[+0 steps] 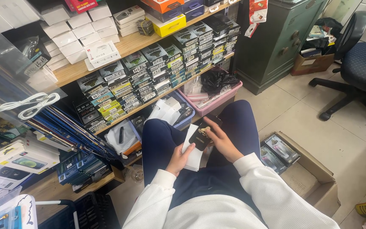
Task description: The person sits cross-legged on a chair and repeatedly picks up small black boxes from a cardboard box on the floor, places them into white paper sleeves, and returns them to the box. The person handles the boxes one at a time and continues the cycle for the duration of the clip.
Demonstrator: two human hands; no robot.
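White flat packet [192,152], long axis upright, in left hand [178,159].

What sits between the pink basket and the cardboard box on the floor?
In the head view, the person's right leg in dark blue trousers lies between the pink basket and the cardboard box; bare floor tiles flank it.

Free room and obstacles. Open tiled floor [339,140] lies right of the seated person's knees. A cardboard box [314,178] blocks the floor's near right; an office chair [361,63] its far right. Pink basket [217,99] and stacked shelves [149,80] close off front and left.
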